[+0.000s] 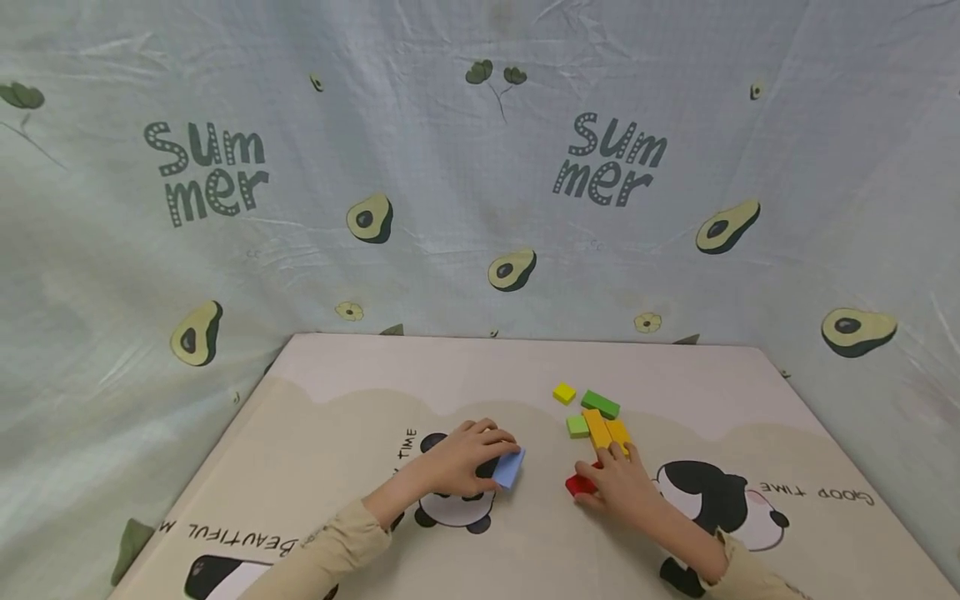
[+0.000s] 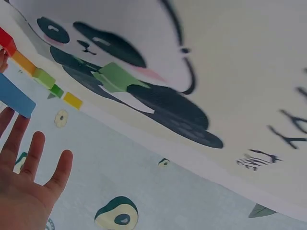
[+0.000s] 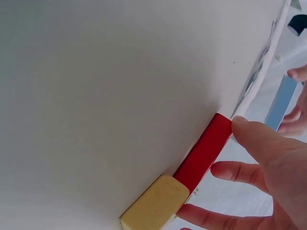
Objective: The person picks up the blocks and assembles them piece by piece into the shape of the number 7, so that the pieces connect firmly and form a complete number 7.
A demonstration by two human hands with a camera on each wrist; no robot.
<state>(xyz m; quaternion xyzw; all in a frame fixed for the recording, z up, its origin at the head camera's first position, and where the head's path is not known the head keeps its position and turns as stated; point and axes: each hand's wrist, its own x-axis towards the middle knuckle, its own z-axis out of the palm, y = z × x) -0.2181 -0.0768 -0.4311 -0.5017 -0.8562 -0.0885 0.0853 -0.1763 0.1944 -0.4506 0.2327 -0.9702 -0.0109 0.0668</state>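
In the head view my left hand (image 1: pixel 468 458) holds a blue rectangular block (image 1: pixel 510 469) between thumb and fingers, over the panda print. The left wrist view has the block's blue end (image 2: pixel 17 98) by the fingertips, with the other fingers spread. My right hand (image 1: pixel 618 483) is on a red block (image 1: pixel 579 485), its thumb at one end and index finger along the side. Another fingertip touches the yellow-orange block (image 3: pixel 156 203) that meets the red one end to end. Two orange blocks (image 1: pixel 597 428) lie side by side just beyond that hand.
Beyond the orange blocks lie a light green block (image 1: pixel 577 427), a darker green block (image 1: pixel 601 404) and a yellow block (image 1: pixel 564 393). The table cover (image 1: pixel 420 367) carries panda and dog prints and lettering. A hanging avocado-print cloth (image 1: pixel 435 167) borders the table's back and sides.
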